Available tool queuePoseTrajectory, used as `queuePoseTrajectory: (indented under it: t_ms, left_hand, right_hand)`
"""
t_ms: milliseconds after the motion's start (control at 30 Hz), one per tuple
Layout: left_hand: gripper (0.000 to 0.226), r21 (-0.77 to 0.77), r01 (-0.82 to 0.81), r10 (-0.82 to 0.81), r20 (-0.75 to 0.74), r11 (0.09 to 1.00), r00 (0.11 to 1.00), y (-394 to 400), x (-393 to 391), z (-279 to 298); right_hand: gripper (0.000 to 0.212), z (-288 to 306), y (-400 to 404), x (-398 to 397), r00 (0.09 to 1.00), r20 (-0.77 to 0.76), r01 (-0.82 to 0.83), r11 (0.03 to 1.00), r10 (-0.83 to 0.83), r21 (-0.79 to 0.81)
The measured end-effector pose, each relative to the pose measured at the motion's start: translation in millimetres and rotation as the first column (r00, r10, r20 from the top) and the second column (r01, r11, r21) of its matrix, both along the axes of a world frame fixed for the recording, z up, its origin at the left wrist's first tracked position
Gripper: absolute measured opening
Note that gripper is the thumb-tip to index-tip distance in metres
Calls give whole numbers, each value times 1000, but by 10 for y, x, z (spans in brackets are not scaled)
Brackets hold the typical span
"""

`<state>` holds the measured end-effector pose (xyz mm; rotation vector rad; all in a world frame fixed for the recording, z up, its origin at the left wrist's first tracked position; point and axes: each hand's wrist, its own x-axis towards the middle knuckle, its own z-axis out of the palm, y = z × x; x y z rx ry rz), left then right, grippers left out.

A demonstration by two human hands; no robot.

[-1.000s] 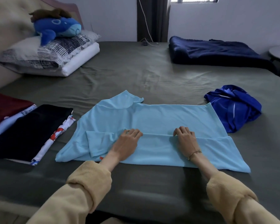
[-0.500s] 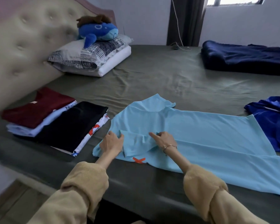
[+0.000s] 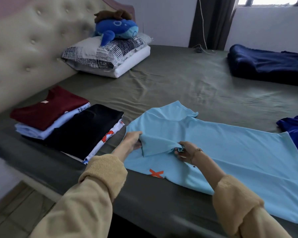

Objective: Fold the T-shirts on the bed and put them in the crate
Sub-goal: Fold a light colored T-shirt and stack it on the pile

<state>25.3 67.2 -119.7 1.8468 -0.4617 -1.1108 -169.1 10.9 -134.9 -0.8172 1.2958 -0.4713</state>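
I have the near sleeve (image 3: 159,146) of the light blue T-shirt (image 3: 230,152) lifted between both hands, where a second ago both palms lay flat on the long fold across its middle. My left hand (image 3: 132,141) has its grip pinching the sleeve's outer end, at about nine o'clock from the shirt's centre; my right hand (image 3: 183,152) has its grip pinching the bunched cloth where the sleeve meets the body. My view has swung left as well, so the shirt now runs off toward three o'clock.

The shirt lies spread along the near edge of the bed (image 3: 179,86), its orange mark (image 3: 156,173) facing me at six o'clock. I judge the lengthwise fold is set and the sleeve is the step in hand: it needs tucking inward and flat before I can fold the body across.

At nine o'clock sit the folded shirts (image 3: 67,127), stacked just beside my left hand. A crumpled royal blue garment (image 3: 296,133) waits at three o'clock, touching the light blue hem. No crate is in view, so packing is some way off.
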Motion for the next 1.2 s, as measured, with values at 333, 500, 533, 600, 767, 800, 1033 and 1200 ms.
queuePoseTrajectory:
  t_ms: [333,500,533,600,767,800,1033,1200]
  left_hand:
    - [47,55,52,-57,102,997,993,-41,-24,-128]
    - [17,61,100,-110,205,993,972,9,-53,-126]
    - [5,53,114,-123,213,992,969,35,-38,-121]
    - [21,55,153,-162,269,987,949,75,35,-172]
    - [41,371,264,-446,589,890,674,352,49,-143]
    - [51,400,247,-462,645,883,609,377,27,-143]
    - [53,295,502,-456,858,813,235,370,-277,-240]
    - [53,531,603,-685,727,596,37,367,-453,-411]
  right_hand:
    - [12,-53,17,37,999,24,-48,998,47,51]
    - [10,-20,82,-26,989,-78,-131,990,127,-44]
    - [9,-33,98,-47,984,-111,-147,987,139,-68]
    - [7,-58,132,-64,968,-204,-180,974,149,-142]
    - [22,-75,241,-48,709,-701,-480,780,76,-401]
    - [25,-71,281,-35,719,-695,-457,768,21,-449]
    - [44,-168,411,84,578,-812,-732,392,-74,-557]
    - [59,-314,451,72,312,-940,-920,290,141,-262]
